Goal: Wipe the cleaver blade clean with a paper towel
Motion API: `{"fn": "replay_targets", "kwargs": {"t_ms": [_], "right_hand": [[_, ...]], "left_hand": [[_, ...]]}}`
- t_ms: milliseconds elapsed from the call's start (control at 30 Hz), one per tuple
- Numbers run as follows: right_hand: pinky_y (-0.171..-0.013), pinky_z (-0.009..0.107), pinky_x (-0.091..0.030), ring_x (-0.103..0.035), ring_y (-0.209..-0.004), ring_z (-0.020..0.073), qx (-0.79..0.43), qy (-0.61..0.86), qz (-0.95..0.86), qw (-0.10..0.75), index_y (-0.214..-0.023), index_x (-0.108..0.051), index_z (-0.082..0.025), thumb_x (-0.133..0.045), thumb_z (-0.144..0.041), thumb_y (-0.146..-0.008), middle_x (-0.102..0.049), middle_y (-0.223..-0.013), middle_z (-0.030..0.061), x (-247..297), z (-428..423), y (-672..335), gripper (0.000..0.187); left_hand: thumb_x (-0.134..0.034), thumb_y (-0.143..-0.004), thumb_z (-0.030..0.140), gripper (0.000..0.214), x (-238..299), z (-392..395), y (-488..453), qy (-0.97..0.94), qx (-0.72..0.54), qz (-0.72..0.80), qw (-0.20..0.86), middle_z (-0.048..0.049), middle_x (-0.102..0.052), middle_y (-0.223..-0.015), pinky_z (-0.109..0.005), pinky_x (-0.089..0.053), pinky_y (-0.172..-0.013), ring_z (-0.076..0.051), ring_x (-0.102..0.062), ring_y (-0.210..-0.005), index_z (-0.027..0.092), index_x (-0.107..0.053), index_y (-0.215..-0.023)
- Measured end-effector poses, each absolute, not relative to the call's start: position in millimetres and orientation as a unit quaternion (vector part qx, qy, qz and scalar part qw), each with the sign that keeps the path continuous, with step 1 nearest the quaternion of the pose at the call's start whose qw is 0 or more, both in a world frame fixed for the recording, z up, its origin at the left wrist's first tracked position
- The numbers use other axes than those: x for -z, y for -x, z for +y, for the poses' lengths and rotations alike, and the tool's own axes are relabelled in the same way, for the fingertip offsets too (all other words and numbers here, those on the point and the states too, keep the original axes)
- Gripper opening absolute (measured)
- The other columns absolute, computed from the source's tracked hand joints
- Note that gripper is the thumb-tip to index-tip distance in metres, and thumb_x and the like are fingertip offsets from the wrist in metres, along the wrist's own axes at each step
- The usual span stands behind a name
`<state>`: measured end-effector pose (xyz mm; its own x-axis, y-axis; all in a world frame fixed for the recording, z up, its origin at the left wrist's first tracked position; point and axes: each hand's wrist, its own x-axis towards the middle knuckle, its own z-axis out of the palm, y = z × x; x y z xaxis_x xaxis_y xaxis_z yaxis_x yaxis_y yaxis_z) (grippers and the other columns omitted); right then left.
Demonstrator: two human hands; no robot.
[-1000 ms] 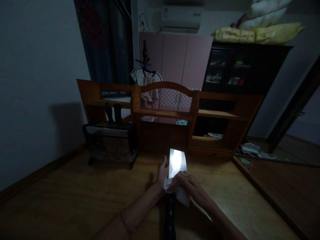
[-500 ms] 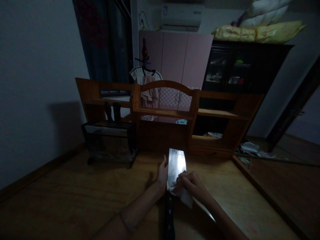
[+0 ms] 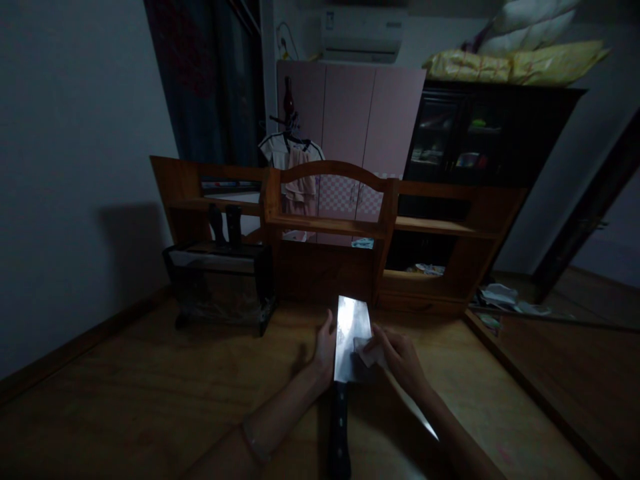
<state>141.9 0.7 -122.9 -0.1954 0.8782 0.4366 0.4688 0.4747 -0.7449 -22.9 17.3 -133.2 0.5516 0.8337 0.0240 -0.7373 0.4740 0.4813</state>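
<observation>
A cleaver (image 3: 350, 333) lies flat on the wooden table (image 3: 150, 393), its shiny broad blade pointing away from me and its dark handle (image 3: 339, 433) toward me. My left hand (image 3: 325, 347) rests against the blade's left edge, fingers together and pressing on it. My right hand (image 3: 397, 357) pinches a small white cloth (image 3: 367, 352) and presses it on the right side of the blade. A second, slim knife blade (image 3: 415, 413) lies on the table under my right forearm.
A dark knife block (image 3: 220, 280) with two handles sticking up stands at the back left. A wooden shelf unit (image 3: 340, 227) runs along the table's far edge. The table's right edge (image 3: 525, 393) drops to the floor. The room is dim.
My right hand has slid the cloth from the heel of the blade forward and to the right along it. The left hand and cleaver have stayed in place.
</observation>
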Motion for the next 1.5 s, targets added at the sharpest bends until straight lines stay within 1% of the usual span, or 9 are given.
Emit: {"fn": "replay_targets", "kwargs": {"t_ms": [167, 333, 467, 633, 733, 967, 1167, 1333, 1500], "right_hand": [[-0.069, 0.029, -0.046, -0.065, -0.072, 0.0203, -0.343, 0.416, -0.735, 0.411, -0.091, -0.077, -0.02, -0.037, -0.049, -0.096, -0.073, -0.083, 0.0048, 121, -7, -132, 0.05], [-0.074, 0.029, -0.047, -0.065, -0.077, 0.0197, -0.386, 0.375, -0.754, 0.378, -0.093, -0.077, -0.02, -0.038, -0.049, -0.096, -0.073, -0.084, 0.0044, 115, -17, -120, 0.049], [-0.069, 0.029, -0.049, -0.064, -0.068, 0.0179, -0.385, 0.371, -0.769, 0.351, -0.088, -0.078, -0.019, -0.037, -0.053, -0.095, -0.073, -0.077, 0.0056, 115, -19, -119, 0.054], [-0.067, 0.029, -0.05, -0.068, -0.066, 0.0195, -0.41, 0.352, -0.776, 0.325, -0.073, -0.077, -0.017, -0.037, -0.051, -0.095, -0.073, -0.07, 0.0067, 117, -11, -131, 0.058], [-0.069, 0.031, -0.05, -0.068, -0.065, 0.0214, -0.372, 0.391, -0.773, 0.333, -0.068, -0.077, -0.017, -0.039, -0.049, -0.095, -0.073, -0.068, 0.007, 115, -3, -145, 0.056], [-0.08, 0.035, -0.048, -0.066, -0.09, 0.0246, -0.259, 0.427, -0.768, 0.401, -0.1, -0.075, -0.021, -0.041, -0.047, -0.095, -0.072, -0.098, 0.0071, 102, 3, -154, 0.043], [-0.071, 0.031, -0.049, -0.067, -0.076, 0.0212, -0.366, 0.401, -0.78, 0.311, -0.08, -0.078, -0.019, -0.043, -0.047, -0.094, -0.074, -0.084, 0.0067, 103, -2, -151, 0.047], [-0.071, 0.03, -0.048, -0.065, -0.085, 0.022, -0.294, 0.421, -0.771, 0.378, -0.093, -0.076, -0.018, -0.044, -0.049, -0.094, -0.072, -0.096, 0.0089, 102, 0, -152, 0.045], [-0.077, 0.032, -0.048, -0.066, -0.085, 0.0227, -0.381, 0.362, -0.788, 0.322, -0.089, -0.077, -0.019, -0.045, -0.048, -0.094, -0.073, -0.093, 0.0076, 101, -6, -148, 0.044]], "left_hand": [[-0.033, -0.087, 0.068, 0.074, 145, 25, 23, -0.213, -0.474, 0.137, 0.843, -0.0171, -0.069, -0.085, -0.039, -0.049, -0.077, -0.031, -0.066, -0.08, 0.005, -0.064, -0.11], [-0.033, -0.088, 0.068, 0.072, 148, 27, 26, -0.201, -0.48, 0.14, 0.842, -0.0127, -0.066, -0.071, -0.035, -0.048, -0.069, -0.025, -0.064, -0.064, 0.005, -0.063, -0.109], [-0.034, -0.084, 0.073, 0.078, 148, 25, 26, -0.236, -0.449, 0.1, 0.856, -0.0092, -0.061, -0.058, -0.034, -0.047, -0.062, -0.022, -0.058, -0.05, 0.005, -0.063, -0.108], [-0.032, -0.083, 0.074, 0.08, 145, 23, 24, -0.227, -0.463, 0.135, 0.846, -0.0141, -0.067, -0.072, -0.036, -0.048, -0.065, -0.027, -0.063, -0.061, 0.005, -0.062, -0.108], [-0.031, -0.084, 0.074, 0.079, 144, 22, 25, -0.217, -0.462, 0.152, 0.846, -0.0156, -0.068, -0.078, -0.038, -0.049, -0.07, -0.029, -0.065, -0.07, 0.005, -0.062, -0.11], [-0.036, -0.087, 0.067, 0.07, 141, 22, 25, -0.211, -0.458, 0.145, 0.851, -0.0154, -0.069, -0.083, -0.039, -0.05, -0.078, -0.03, -0.066, -0.08, 0.006, -0.063, -0.111], [-0.034, -0.088, 0.066, 0.07, 139, 20, 25, -0.209, -0.458, 0.153, 0.85, -0.0149, -0.069, -0.079, -0.038, -0.05, -0.075, -0.029, -0.066, -0.076, 0.006, -0.065, -0.103], [-0.037, -0.09, 0.062, 0.064, 143, 22, 26, -0.211, -0.463, 0.136, 0.85, -0.013, -0.068, -0.079, -0.036, -0.05, -0.074, -0.027, -0.066, -0.074, 0.007, -0.064, -0.105], [-0.044, -0.085, 0.064, 0.063, 148, 26, 24, -0.224, -0.443, 0.122, 0.859, -0.0101, -0.065, -0.069, -0.03, -0.048, -0.058, -0.021, -0.06, -0.055, 0.006, -0.065, -0.098]]}}
